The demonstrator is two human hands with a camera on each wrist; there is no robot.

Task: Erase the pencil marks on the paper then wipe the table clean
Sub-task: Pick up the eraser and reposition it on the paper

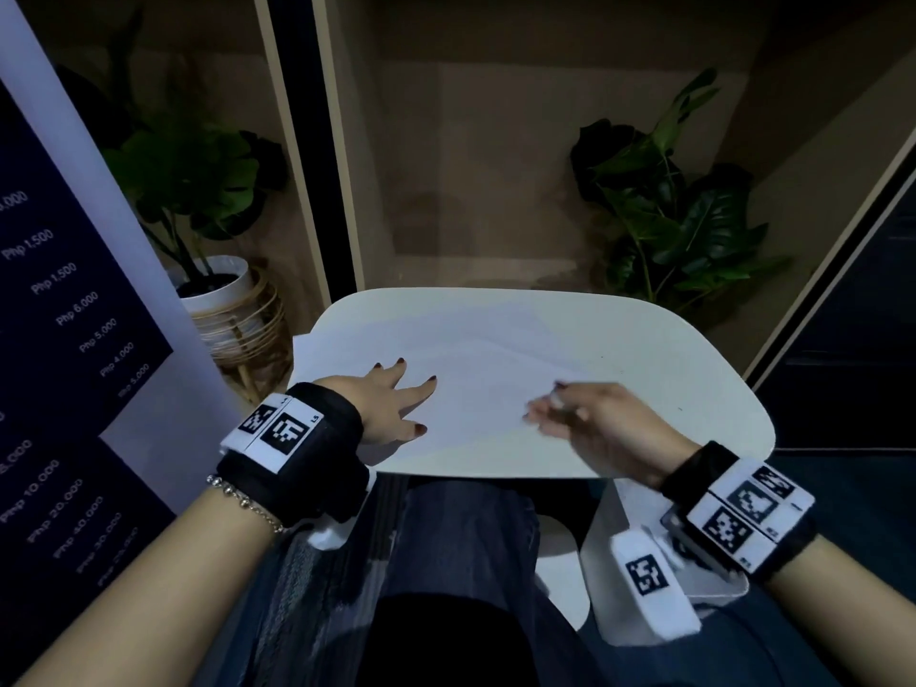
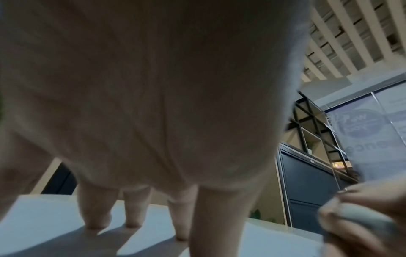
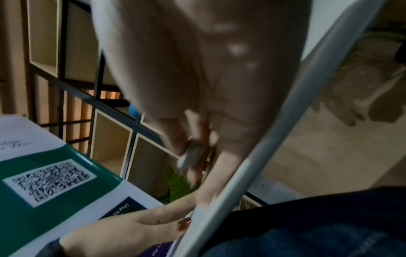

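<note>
Erasing looks to be under way and not finished: the paper [image 1: 476, 389] lies flat on the white worktop [image 1: 694, 369], toward its left and near side, and the left hand [image 1: 391, 404] presses on it near the left edge with fingers spread straight. The blurred right hand [image 1: 600, 419], to the right over the paper's near part, pinches a small pale eraser [image 3: 191, 156] in curled fingertips. Pencil marks are too faint to judge here; wiping the worktop seems not yet begun, and no cloth shows.
</note>
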